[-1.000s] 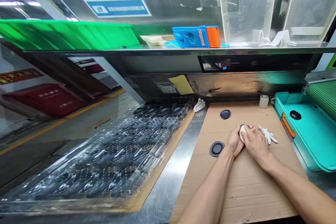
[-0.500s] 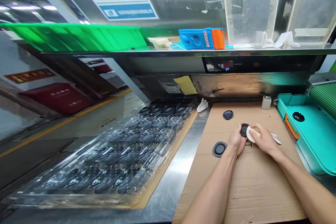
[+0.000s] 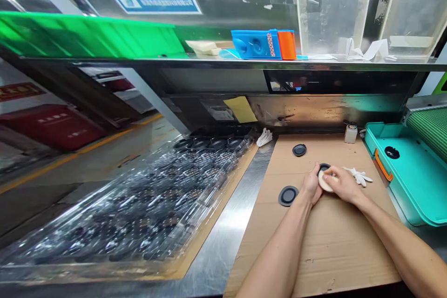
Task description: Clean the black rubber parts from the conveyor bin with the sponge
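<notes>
Over the cardboard sheet (image 3: pixel 335 247), my left hand (image 3: pixel 312 185) is closed round the edge of a black round part (image 3: pixel 324 166). My right hand (image 3: pixel 344 185) pinches a cream-coloured round pad (image 3: pixel 324 182), which lies against the face of that part and covers most of it. Left of my hands, a dark grey round part with a wide rim (image 3: pixel 288 195) rests on the cardboard. Farther back lies a smaller black round part (image 3: pixel 299 150). A white glove (image 3: pixel 359 176) is spread out just right of my right hand.
Clear plastic trays of black round parts (image 3: pixel 139 200) stand at the left. A teal bin (image 3: pixel 419 172) with a black part (image 3: pixel 391 152) sits at the right, near a small bottle (image 3: pixel 350 133). Overhead, a shelf (image 3: pixel 209 64) carries a green crate (image 3: pixel 91 37) and a blue-orange box (image 3: pixel 263 44).
The cream pad has shifted left and down over the black part, covering more of it. My right hand moved with it, uncovering more of the white glove. The whole view has shifted slightly.
</notes>
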Tool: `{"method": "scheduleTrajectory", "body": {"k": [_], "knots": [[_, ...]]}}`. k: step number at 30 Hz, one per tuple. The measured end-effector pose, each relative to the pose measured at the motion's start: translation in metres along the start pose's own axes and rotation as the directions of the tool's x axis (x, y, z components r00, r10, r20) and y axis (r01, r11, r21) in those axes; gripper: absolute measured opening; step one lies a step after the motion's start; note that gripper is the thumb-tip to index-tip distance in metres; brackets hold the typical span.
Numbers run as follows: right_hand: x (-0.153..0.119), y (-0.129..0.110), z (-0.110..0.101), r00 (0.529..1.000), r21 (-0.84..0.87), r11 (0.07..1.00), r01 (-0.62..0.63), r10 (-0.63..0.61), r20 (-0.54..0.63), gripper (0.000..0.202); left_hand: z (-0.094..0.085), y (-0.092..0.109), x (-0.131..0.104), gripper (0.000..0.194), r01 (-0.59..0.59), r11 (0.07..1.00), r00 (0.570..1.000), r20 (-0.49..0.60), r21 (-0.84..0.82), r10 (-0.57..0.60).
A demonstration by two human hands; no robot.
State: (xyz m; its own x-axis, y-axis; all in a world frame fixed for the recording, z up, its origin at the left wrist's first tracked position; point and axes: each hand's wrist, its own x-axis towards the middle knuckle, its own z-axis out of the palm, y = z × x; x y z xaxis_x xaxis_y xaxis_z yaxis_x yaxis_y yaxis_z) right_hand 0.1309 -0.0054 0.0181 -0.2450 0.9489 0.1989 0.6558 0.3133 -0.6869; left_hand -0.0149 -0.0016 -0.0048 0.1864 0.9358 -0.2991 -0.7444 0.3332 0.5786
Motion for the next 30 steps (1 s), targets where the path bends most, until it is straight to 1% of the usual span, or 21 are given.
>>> {"method": "scheduleTrajectory", "body": {"k": [1,2,4,5,6,9,10,11,12,14,15,16,18,19,20,22,24,25,27,29,30], "knots": [[0.0,-0.001,-0.001,1.0,-0.024,1.0,0.004,-0.004,0.016,0.027,0.001,0.002,-0.001,0.039,0.003,1.0,1.0,-0.015,-0.012,-0.003],[-0.001,-0.003,-0.003,1.0,-0.05,0.999,-0.014,0.014,0.0,0.028,0.001,0.004,-0.002,0.04,-0.005,1.0,0.999,-0.036,-0.023,0.004],[-0.002,-0.006,-0.009,0.993,-0.094,0.992,-0.088,0.08,-0.093,0.03,0.001,0.011,-0.004,0.041,-0.052,0.998,0.995,-0.089,-0.033,0.049],[-0.003,-0.008,-0.012,0.989,-0.109,0.988,-0.109,0.097,-0.108,0.031,0.001,0.016,-0.005,0.042,-0.083,0.996,0.99,-0.114,-0.035,0.079],[-0.004,-0.01,-0.016,0.993,-0.131,0.986,-0.104,0.095,-0.076,0.03,0.0,0.02,-0.006,0.043,-0.112,0.993,0.985,-0.134,-0.038,0.106],[-0.008,-0.016,-0.024,0.993,-0.244,0.97,-0.015,0.044,0.114,0.031,-0.003,0.031,-0.007,0.046,-0.173,0.983,0.974,-0.162,-0.066,0.16],[-0.009,-0.017,-0.026,0.991,-0.303,0.953,0.008,0.033,0.129,0.033,-0.004,0.033,-0.007,0.046,-0.181,0.98,0.973,-0.159,-0.08,0.166],[-0.009,-0.017,-0.029,0.994,-0.369,0.929,0.018,0.021,0.103,0.037,-0.004,0.035,-0.008,0.046,-0.181,0.979,0.975,-0.148,-0.095,0.166],[-0.008,-0.016,-0.032,0.999,-0.438,0.899,0.01,0.012,0.047,0.038,-0.005,0.036,-0.009,0.047,-0.175,0.978,0.978,-0.132,-0.109,0.161],[-0.004,-0.008,-0.04,0.999,-0.559,0.828,-0.047,0.026,-0.046,0.033,-0.004,0.038,-0.011,0.048,-0.154,0.979,0.985,-0.101,-0.135,0.141],[-0.001,-0.003,-0.044,0.997,-0.599,0.797,-0.081,0.064,-0.049,0.029,-0.003,0.038,-0.012,0.048,-0.142,0.979,0.987,-0.092,-0.143,0.129],[0.001,0.002,-0.048,0.992,-0.621,0.775,-0.112,0.121,-0.027,0.027,-0.001,0.039,-0.013,0.046,-0.128,0.98,0.989,-0.089,-0.15,0.116],[0.005,0.01,-0.053,0.977,-0.608,0.78,-0.152,0.212,0.028,0.024,0.001,0.038,-0.014,0.043,-0.11,0.982,0.99,-0.098,-0.15,0.096],[0.005,0.01,-0.053,0.978,-0.565,0.812,-0.146,0.203,0.039,0.024,0.002,0.037,-0.014,0.042,-0.107,0.984,0.99,-0.105,-0.143,0.093],[0.005,0.009,-0.051,0.987,-0.498,0.858,-0.122,0.157,0.028,0.023,0.003,0.036,-0.014,0.041,-0.106,0.986,0.99,-0.106,-0.133,0.092],[0.003,0.001,-0.042,1.0,-0.338,0.941,-0.01,0.004,-0.017,0.022,0.006,0.029,-0.013,0.039,-0.105,0.988,0.991,-0.092,-0.11,0.095],[0.0,-0.01,-0.028,0.994,-0.231,0.968,0.1,-0.109,-0.026,0.021,0.009,0.019,-0.012,0.036,-0.093,0.991,0.995,-0.055,-0.092,0.088],[-0.002,-0.015,-0.021,0.992,-0.222,0.968,0.117,-0.126,-0.026,0.019,0.011,0.013,-0.012,0.033,-0.084,0.993,0.996,-0.034,-0.085,0.082],[-0.004,-0.022,-0.008,0.992,-0.254,0.962,0.095,-0.112,-0.051,0.018,0.015,0.003,-0.013,0.029,-0.084,0.994,0.996,0.007,-0.068,0.085],[-0.005,-0.025,0.0,0.991,-0.26,0.962,0.079,-0.104,-0.087,0.019,0.017,-0.004,-0.016,0.028,-0.095,0.994,0.995,0.037,-0.052,0.097],[-0.005,-0.026,0.002,0.99,-0.247,0.964,0.098,-0.121,-0.078,0.019,0.017,-0.005,-0.016,0.028,-0.1,0.994,0.994,0.039,-0.047,0.102]]}}
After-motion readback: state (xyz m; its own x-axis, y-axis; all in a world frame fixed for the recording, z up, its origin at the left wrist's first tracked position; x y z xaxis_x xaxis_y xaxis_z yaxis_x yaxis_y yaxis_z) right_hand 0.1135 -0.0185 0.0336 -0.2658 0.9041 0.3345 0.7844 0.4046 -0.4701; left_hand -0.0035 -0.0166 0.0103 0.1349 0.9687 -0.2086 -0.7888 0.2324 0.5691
